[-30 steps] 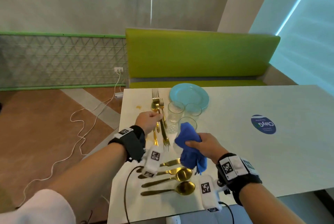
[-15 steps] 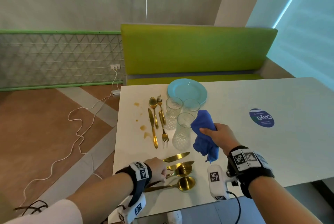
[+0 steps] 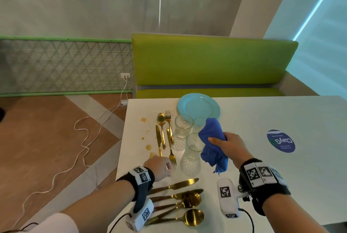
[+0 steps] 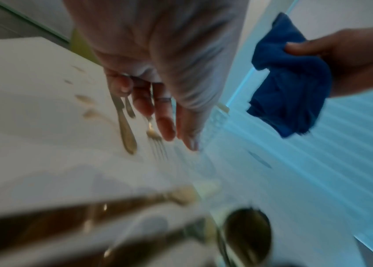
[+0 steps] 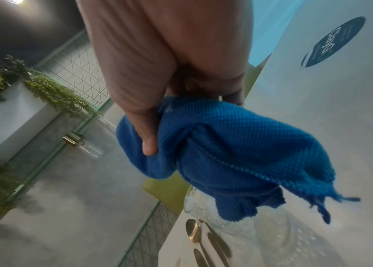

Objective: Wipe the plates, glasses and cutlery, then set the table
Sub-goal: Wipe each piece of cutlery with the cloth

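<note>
Head view: three glasses (image 3: 190,153) stand empty beside plate (image 3: 199,106).

Green bench (image 3: 212,63) behind table; white cable (image 3: 82,138) trails across floor from wall socket (image 3: 125,75); hanging plants (image 5: 50,90).

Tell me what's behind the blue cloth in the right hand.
A clear textured glass stands behind the blue cloth, partly covered. Beyond it sits a turquoise plate.
</note>
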Demonstrator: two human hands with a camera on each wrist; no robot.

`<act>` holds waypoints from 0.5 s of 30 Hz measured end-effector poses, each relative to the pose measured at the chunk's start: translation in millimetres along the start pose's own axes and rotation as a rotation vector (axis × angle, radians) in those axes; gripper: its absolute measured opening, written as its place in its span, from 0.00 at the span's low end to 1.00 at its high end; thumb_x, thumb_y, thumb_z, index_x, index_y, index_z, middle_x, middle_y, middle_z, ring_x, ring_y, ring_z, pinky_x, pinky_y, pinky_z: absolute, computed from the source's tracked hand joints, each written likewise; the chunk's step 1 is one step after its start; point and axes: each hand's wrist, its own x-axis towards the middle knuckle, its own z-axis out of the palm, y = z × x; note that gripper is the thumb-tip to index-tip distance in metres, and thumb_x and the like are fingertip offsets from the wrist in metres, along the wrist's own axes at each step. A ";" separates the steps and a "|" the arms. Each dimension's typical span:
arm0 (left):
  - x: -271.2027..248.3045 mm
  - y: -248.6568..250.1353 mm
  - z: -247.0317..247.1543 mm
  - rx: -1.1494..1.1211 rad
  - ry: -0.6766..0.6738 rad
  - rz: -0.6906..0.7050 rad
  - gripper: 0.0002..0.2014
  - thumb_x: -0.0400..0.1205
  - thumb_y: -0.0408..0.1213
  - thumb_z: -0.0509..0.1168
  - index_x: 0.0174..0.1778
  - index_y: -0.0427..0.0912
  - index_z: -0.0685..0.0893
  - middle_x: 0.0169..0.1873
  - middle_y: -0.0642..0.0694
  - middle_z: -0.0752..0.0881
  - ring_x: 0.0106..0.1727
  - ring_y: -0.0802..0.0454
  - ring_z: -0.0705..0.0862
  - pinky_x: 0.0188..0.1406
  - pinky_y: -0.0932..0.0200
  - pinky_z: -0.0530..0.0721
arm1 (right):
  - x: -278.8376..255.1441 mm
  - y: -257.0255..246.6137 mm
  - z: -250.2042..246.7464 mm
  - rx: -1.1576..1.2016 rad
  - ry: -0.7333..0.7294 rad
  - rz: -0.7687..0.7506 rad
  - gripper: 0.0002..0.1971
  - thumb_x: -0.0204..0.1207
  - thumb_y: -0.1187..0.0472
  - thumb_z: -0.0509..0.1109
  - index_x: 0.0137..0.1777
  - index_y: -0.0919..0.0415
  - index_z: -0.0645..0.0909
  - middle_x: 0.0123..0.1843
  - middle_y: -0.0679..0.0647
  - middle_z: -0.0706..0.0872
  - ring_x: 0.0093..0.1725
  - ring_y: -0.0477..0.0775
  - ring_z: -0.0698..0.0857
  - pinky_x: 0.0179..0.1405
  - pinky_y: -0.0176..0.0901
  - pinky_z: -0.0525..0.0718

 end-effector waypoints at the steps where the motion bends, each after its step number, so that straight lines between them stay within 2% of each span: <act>1: 10.3 -3.0 -10.6 -0.025 0.054 -0.054 0.07 0.79 0.46 0.67 0.47 0.48 0.80 0.47 0.51 0.81 0.55 0.49 0.82 0.57 0.55 0.80 | 5.6 -3.6 -1.3 0.016 -0.004 -0.010 0.13 0.73 0.55 0.72 0.42 0.68 0.83 0.36 0.58 0.85 0.36 0.55 0.81 0.39 0.45 0.80; 3: 31.9 -8.6 -29.4 -0.043 0.136 -0.185 0.09 0.81 0.43 0.64 0.51 0.43 0.82 0.53 0.46 0.83 0.58 0.46 0.82 0.57 0.56 0.80 | 16.9 -10.5 -3.7 0.047 -0.023 -0.029 0.15 0.74 0.56 0.72 0.44 0.71 0.83 0.37 0.60 0.86 0.38 0.56 0.81 0.42 0.48 0.80; 6: 58.6 -12.9 -49.5 -0.040 0.169 -0.383 0.15 0.82 0.43 0.63 0.59 0.37 0.83 0.58 0.41 0.85 0.59 0.44 0.83 0.58 0.56 0.82 | 31.9 -18.7 -6.1 0.060 -0.068 -0.055 0.16 0.73 0.55 0.73 0.43 0.71 0.83 0.39 0.62 0.87 0.38 0.56 0.81 0.42 0.49 0.80; 9: 80.5 -18.2 -50.0 -0.034 0.125 -0.531 0.17 0.80 0.44 0.66 0.58 0.36 0.83 0.57 0.41 0.86 0.58 0.44 0.85 0.53 0.58 0.82 | 44.4 -22.2 -8.7 0.088 -0.090 -0.064 0.16 0.72 0.55 0.74 0.43 0.71 0.83 0.37 0.61 0.86 0.37 0.55 0.81 0.41 0.48 0.80; 11: 91.3 -20.2 -40.9 -0.030 0.079 -0.606 0.17 0.80 0.46 0.66 0.58 0.37 0.82 0.57 0.42 0.85 0.58 0.45 0.85 0.54 0.58 0.81 | 51.7 -22.8 -10.7 0.097 -0.105 -0.064 0.15 0.73 0.56 0.74 0.42 0.71 0.83 0.36 0.60 0.86 0.36 0.54 0.81 0.41 0.48 0.80; 12: 95.1 -19.9 -36.6 -0.033 0.056 -0.637 0.17 0.79 0.47 0.66 0.55 0.38 0.83 0.56 0.43 0.85 0.57 0.46 0.84 0.55 0.57 0.80 | 55.4 -22.6 -11.8 0.096 -0.111 -0.062 0.15 0.73 0.56 0.74 0.42 0.72 0.83 0.36 0.59 0.86 0.36 0.54 0.81 0.40 0.47 0.79; 15: 102.6 -19.1 -30.1 -0.066 0.039 -0.705 0.14 0.77 0.47 0.70 0.45 0.38 0.84 0.50 0.43 0.86 0.52 0.47 0.85 0.49 0.59 0.81 | 64.6 -19.8 -14.6 0.098 -0.113 -0.046 0.15 0.72 0.56 0.74 0.40 0.72 0.82 0.34 0.58 0.84 0.34 0.53 0.80 0.38 0.46 0.78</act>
